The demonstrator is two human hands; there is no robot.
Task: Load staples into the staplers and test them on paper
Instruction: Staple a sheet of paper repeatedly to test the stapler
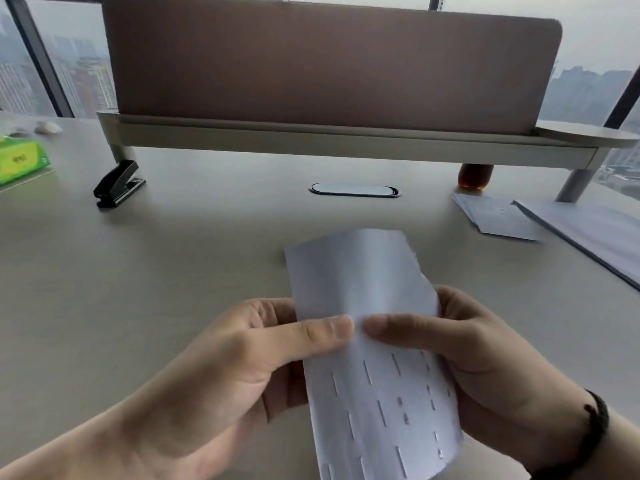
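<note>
Low in the middle of the frame both hands grip one narrow strip of white paper (367,344), held above the pale desk (173,271) with its far end curling up toward the centre. The left hand (242,355) pinches the strip's left edge, thumb lying flat across the front; the right hand (485,362), a dark braided band (597,431) round its wrist, closes on the right edge, its thumb tip almost meeting the left thumb at mid-sheet. The lower half of the strip carries many staples in rough rows. A black stapler (119,183) sits closed on the desk in the upper left, well apart from the hands, with a green box (22,161) at the left edge beyond it. At the right edge lie more white sheets (498,216), one small stack beside a larger one. A brown partition screen (329,64) on a raised shelf spans the top of the frame, windows behind it
</note>
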